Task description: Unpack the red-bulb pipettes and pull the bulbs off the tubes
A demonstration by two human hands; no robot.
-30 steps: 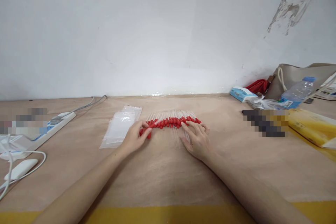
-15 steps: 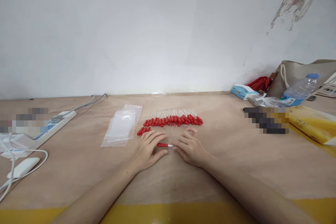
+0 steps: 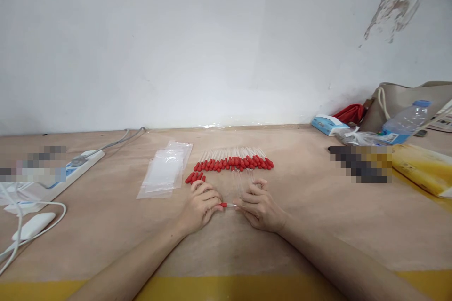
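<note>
My left hand (image 3: 202,204) is closed, its thumb and fingers pinching the red rubber bulb of a glass dropper (image 3: 229,205). My right hand (image 3: 260,206) is closed on the clear glass tube of that same dropper, which lies level between both hands. Just beyond my right fingers lie several bare glass tubes (image 3: 243,176), partly covered by the hand. Loose red rubber bulbs (image 3: 195,178) sit by my left fingertips. Farther back is a row of droppers with red bulbs (image 3: 233,163), their glass ends pointing to the wall.
Clear plastic bags (image 3: 164,171) lie left of the droppers. At the far left are a power strip (image 3: 79,169), cables and a white adapter (image 3: 34,225). On the right stand a tissue pack (image 3: 328,124), a plastic bottle (image 3: 406,122) and a yellow packet (image 3: 420,167).
My left fingers have closed over the red bulb, which lay between thumb and fingers before. Both hands and the dropper sit slightly nearer to me.
</note>
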